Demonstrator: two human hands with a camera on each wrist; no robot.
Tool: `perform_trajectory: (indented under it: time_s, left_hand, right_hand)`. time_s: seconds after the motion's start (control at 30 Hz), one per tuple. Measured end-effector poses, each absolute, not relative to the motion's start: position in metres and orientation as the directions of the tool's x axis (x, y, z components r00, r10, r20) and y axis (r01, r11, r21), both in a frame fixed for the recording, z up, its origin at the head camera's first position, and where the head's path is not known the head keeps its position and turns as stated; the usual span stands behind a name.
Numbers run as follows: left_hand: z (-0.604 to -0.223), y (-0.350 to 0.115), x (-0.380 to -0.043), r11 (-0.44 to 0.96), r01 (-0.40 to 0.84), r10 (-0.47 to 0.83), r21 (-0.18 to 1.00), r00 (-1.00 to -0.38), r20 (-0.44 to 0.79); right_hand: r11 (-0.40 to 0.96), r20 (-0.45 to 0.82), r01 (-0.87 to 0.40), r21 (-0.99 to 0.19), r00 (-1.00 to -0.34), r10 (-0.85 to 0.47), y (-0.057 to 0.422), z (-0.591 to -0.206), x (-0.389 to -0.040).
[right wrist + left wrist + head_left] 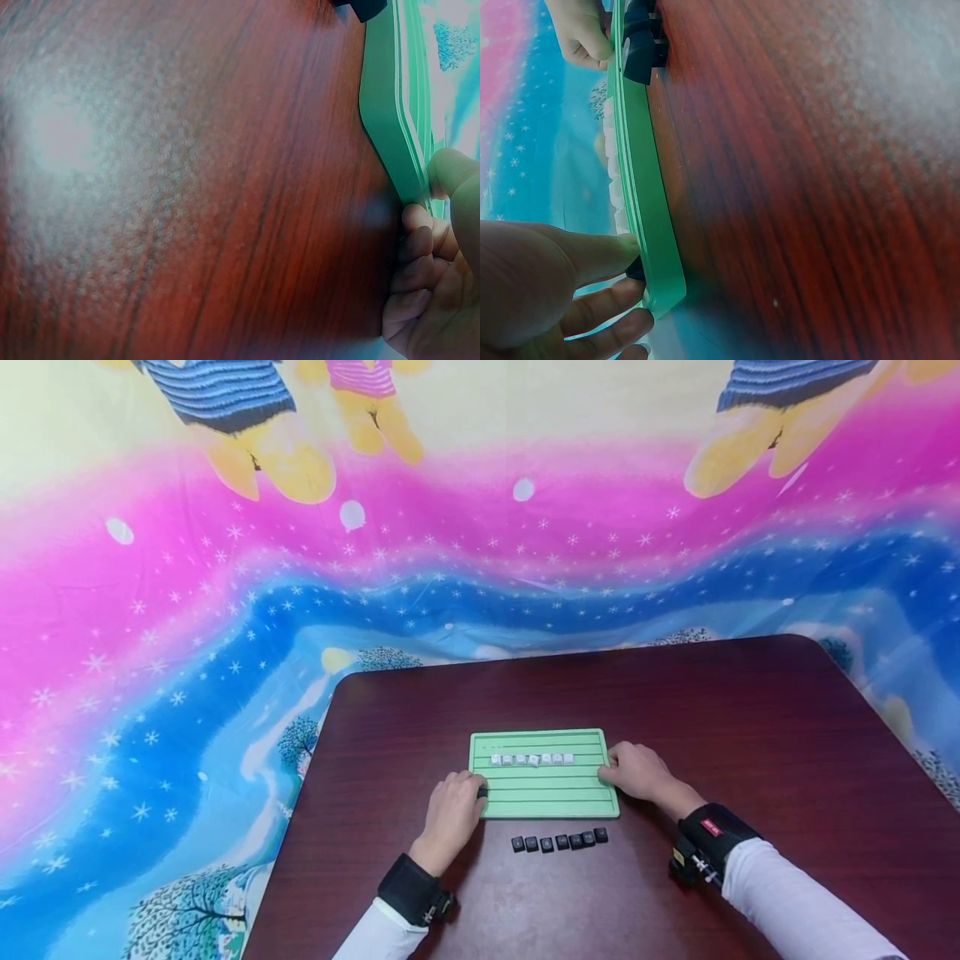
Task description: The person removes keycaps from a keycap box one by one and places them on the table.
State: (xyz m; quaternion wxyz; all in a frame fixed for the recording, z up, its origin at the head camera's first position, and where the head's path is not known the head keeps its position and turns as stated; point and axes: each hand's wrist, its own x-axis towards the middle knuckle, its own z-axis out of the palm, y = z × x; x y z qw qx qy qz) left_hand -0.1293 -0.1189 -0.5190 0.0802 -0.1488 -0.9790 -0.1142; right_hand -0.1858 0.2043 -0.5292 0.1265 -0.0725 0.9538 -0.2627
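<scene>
A green ridged board (pixel 547 804) lies on the table, with a row of several white keycaps (pixel 521 760) across its upper part; one of them sits tilted. At the board's left edge, my left hand (pixel 452 810) pinches a black keycap (pixel 635 268) between thumb and finger, the other fingers beside the board's side. My right hand (pixel 640 771) grips the board's right edge, thumb on top and fingers curled against the side, as the right wrist view shows. Several black keycaps (pixel 562 842) stand in a row on the table in front of the board.
The dark red-brown wooden table (pixel 420 727) has rounded far corners. Behind it hangs a colourful printed cloth (pixel 480 527) with snowflakes and cartoon figures. Black straps with small devices (pixel 414 892) sit on both wrists.
</scene>
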Motion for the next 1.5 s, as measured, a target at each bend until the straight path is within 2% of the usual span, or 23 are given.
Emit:
perform_trajectory:
  time_s: [0.53, 1.5]
  left_hand:
    - [-0.517, -0.119, -0.129, 0.925, 0.309, 0.265, 0.223, -0.942, 0.208]
    - [-0.505, -0.108, -0.117, 0.901, 0.373, 0.33, 0.222, -0.921, 0.209]
  right_hand:
    - [0.847, -0.186, -0.083, -0.525, -0.96, -0.21, 0.205, -0.528, -0.185]
    - [0.847, -0.178, -0.086, -0.524, -0.962, -0.208, 0.204, -0.529, -0.185]
